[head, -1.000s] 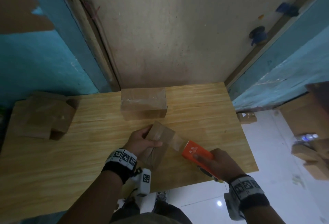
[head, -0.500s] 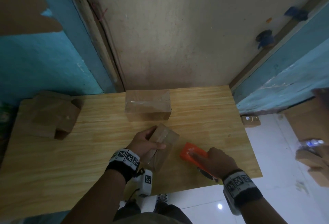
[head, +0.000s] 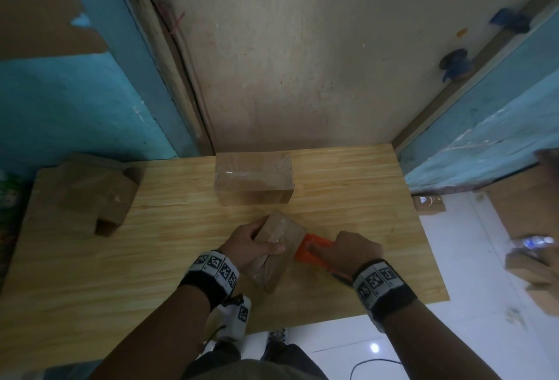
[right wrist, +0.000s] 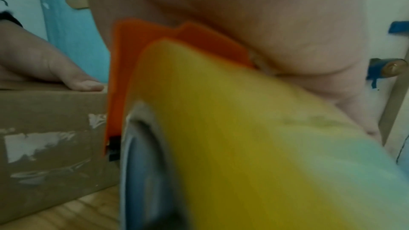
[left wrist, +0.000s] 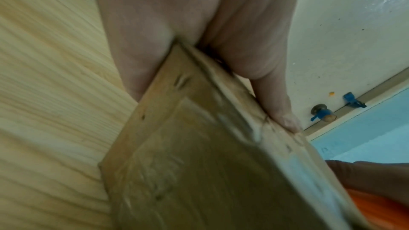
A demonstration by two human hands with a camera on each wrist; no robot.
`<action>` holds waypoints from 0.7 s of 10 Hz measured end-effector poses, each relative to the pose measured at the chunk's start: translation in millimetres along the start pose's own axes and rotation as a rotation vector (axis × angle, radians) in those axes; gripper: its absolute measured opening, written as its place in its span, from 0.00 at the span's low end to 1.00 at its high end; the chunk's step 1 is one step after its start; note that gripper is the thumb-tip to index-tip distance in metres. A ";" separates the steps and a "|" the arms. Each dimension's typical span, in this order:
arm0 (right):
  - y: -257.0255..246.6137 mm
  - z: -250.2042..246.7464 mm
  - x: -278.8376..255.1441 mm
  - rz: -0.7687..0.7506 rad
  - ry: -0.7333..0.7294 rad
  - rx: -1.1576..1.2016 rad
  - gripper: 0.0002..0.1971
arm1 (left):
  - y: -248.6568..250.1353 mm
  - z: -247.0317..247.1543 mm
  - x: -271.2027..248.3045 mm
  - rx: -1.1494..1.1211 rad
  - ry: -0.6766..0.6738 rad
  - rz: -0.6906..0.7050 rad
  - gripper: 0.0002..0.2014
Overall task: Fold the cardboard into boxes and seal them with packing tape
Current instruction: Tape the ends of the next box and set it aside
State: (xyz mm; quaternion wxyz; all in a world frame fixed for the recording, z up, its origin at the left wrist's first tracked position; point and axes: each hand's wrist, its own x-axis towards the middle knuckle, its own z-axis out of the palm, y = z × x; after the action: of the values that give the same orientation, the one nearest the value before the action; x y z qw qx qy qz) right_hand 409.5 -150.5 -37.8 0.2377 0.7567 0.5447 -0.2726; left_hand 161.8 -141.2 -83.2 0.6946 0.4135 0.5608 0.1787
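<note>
A small brown cardboard box point(head: 279, 245) stands on the wooden table point(head: 151, 258) near its front edge, with clear tape over its top. My left hand point(head: 252, 243) grips it from the left, thumb laid across the top point(left wrist: 281, 111). My right hand point(head: 348, 254) holds an orange tape dispenser point(head: 311, 251) whose front edge presses against the box's right side point(right wrist: 55, 128). The yellowish tape roll point(right wrist: 243, 146) fills the right wrist view, blurred. The box point(left wrist: 210, 172) fills the left wrist view.
A taped, closed box point(head: 254, 178) sits at the back middle of the table. More cardboard boxes point(head: 96, 195) lie at the left end. Loose cardboard pieces point(head: 532, 264) sit on the white floor to the right. A plywood wall stands behind.
The dispenser has moved left from a stretched strip of tape to right up against the box's side. The left hand has kept its grip on the box.
</note>
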 end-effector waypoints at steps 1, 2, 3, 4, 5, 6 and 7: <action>-6.2 3.6 -6.6 0.016 0.080 -0.021 0.42 | 0.2 3.2 -0.7 0.010 0.010 0.021 0.31; -23.7 4.5 -18.7 0.013 0.195 -0.086 0.39 | -1.8 11.9 -4.6 0.013 0.069 0.049 0.32; -32.1 2.2 -20.1 0.018 0.224 -0.047 0.35 | -5.3 18.9 -8.4 -0.001 0.104 0.098 0.26; -22.5 -0.9 -16.5 0.056 0.218 -0.021 0.36 | -10.0 20.0 -9.0 -0.004 0.096 0.114 0.25; -7.4 -10.1 -7.7 0.151 0.277 0.021 0.39 | -9.4 17.6 -8.2 0.010 0.082 0.143 0.25; 11.4 -24.0 -1.5 0.207 0.316 0.050 0.40 | -10.5 18.5 -11.2 0.032 0.098 0.175 0.25; 23.3 -34.3 -0.6 0.122 0.325 0.241 0.47 | -13.1 20.8 -12.0 0.103 0.141 0.183 0.36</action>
State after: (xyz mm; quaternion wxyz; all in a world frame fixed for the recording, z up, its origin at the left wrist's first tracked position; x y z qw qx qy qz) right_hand 436.9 -135.3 -10.7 0.0706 0.8452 0.4923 -0.1955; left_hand 174.6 -165.4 -85.1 0.6120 0.4845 0.5768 0.2407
